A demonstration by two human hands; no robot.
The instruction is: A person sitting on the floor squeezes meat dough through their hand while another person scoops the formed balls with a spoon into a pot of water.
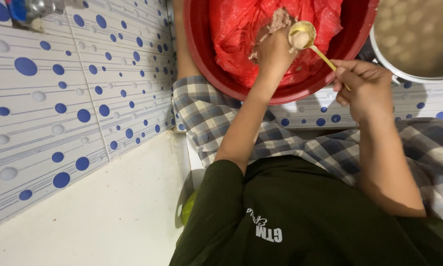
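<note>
**Filling the spoon over the red basin**

The person sits low and looks down at a big red basin [216, 74] on the far side of the tiled floor [59, 98]. A red plastic bag [236, 34] lines the basin, and a pale pinkish paste [279, 19] lies in it.

The right hand [362, 88] is closed around the thin handle of a yellow spoon [310, 42]. The spoon's bowl is over the basin and has a small lump of paste in it. The left hand [275, 51] is curled shut on some paste and touches the spoon's bowl, so the two hands meet at the spoon. I cannot tell how much paste the left hand holds.

To the far right is a large white pot [418, 39] full of pale round balls, just beside the basin. The person wears a checked cloth [216, 118] over the legs and a dark green shirt [305, 216].

To do this bit well, I think the spoon should stay level and over the basin, so drips fall back in. The left fingers should press softly and smooth the lump round. A steady hold on the handle helps, because the paste looks sticky.
</note>
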